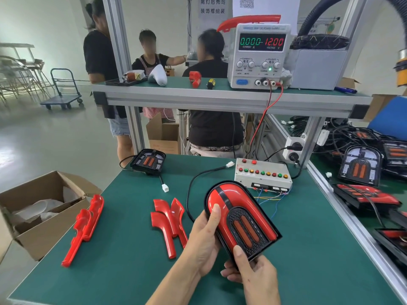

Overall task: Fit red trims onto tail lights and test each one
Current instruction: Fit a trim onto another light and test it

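Both hands hold a tail light [240, 216] with red trims fitted, tilted above the green mat. My left hand [203, 236] grips its left edge, thumb pressed on the red trim. My right hand [248, 271] grips the bottom corner, thumb on the black grille. The light's black cable [193, 183] runs to a white plug [230, 164] lying beside the test box [263, 176]. Loose red trims lie in two groups on the mat, one to the left [84, 225] and one in the middle [170, 221]. Another bare tail light [148, 161] sits at the mat's far edge.
A power supply [258, 56] on the upper shelf reads 0.000 A and 12.00 V. An open cardboard box [39, 212] stands at the left. Several tail lights with cables [361, 166] pile on the right bench. Three people are behind the frame.
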Demonstrator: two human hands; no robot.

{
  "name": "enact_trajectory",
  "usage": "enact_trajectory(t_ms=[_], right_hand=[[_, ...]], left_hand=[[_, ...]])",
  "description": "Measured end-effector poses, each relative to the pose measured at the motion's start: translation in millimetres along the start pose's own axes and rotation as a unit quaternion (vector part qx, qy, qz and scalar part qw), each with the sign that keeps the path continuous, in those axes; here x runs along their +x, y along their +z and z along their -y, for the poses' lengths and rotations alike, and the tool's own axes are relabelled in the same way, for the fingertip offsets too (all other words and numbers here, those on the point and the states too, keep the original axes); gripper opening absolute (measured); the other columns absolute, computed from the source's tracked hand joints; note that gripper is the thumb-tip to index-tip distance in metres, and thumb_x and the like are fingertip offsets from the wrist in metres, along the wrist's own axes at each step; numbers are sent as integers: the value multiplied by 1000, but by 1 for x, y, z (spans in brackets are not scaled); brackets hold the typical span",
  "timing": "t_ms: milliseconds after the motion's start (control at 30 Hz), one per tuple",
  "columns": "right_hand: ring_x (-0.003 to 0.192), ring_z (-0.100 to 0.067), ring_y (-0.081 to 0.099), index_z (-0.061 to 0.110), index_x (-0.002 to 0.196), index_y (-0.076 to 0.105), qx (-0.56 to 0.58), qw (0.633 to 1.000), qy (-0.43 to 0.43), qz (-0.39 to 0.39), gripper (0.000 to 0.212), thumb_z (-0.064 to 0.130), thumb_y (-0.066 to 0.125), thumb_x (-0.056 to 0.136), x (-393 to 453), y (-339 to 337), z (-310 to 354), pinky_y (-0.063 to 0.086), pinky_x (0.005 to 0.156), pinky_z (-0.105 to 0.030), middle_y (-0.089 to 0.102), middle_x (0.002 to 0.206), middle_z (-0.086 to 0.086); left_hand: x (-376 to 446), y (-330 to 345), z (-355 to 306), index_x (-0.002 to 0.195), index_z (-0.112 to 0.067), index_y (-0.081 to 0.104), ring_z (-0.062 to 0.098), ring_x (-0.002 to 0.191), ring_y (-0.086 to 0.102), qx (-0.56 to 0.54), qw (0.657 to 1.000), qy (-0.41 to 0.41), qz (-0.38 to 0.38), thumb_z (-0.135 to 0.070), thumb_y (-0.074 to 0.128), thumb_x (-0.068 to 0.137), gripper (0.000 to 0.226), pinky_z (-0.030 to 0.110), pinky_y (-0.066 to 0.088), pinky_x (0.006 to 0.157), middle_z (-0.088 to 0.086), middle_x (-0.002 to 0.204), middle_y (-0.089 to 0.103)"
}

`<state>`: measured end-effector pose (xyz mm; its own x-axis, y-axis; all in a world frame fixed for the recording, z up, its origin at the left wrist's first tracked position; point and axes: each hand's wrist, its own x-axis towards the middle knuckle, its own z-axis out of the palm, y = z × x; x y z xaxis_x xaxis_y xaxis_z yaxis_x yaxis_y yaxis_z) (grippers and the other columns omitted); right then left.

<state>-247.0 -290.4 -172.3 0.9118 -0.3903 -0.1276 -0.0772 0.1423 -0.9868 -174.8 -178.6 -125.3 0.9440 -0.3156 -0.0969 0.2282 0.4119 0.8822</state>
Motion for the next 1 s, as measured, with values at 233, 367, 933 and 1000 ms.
enact_trajectory(t_ms=[233, 367, 933, 1000], right_hand=[[56, -37, 72, -3, 95, 66, -10, 1000, -8, -6, 23, 19, 73, 91, 1, -1, -3, 58, 48, -29, 73, 66, -19], [54, -37, 71, -2, 94, 66, -6, 1000, -10, -6, 21, 17, 72, 92, 2, -1, -4, 57, 47, -29, 72, 65, -20], [65, -35, 76, -1, 92, 70, -13, 1000, -13, 16, 20, 18, 75, 88, 9, -2, -18, 59, 54, -27, 76, 72, -17], [67, -34, 76, 0, 93, 70, -10, 1000, -10, 24, 17, 16, 74, 90, 10, -1, -17, 59, 55, -26, 76, 73, -17]], left_hand=[[-1, 0, -1, 131, -15, 62, 28, 119, 66, 35, 999, 9, 17, -50, 56, 96, 50, 50, 51, 105, 12, 125, 71], [1, -2, -3, 131, -16, 65, 28, 124, 63, 8, 1000, -11, 22, -55, 50, 100, 52, 51, 46, 109, 13, 130, 68], [13, 4, -19, 124, -4, 69, 34, 113, 69, -69, 995, -36, -68, -40, 69, 80, 56, 46, 55, 98, 17, 117, 74], [12, 5, -19, 124, -3, 68, 35, 114, 68, -73, 995, -30, -67, -38, 70, 82, 55, 49, 52, 103, 17, 117, 73]])
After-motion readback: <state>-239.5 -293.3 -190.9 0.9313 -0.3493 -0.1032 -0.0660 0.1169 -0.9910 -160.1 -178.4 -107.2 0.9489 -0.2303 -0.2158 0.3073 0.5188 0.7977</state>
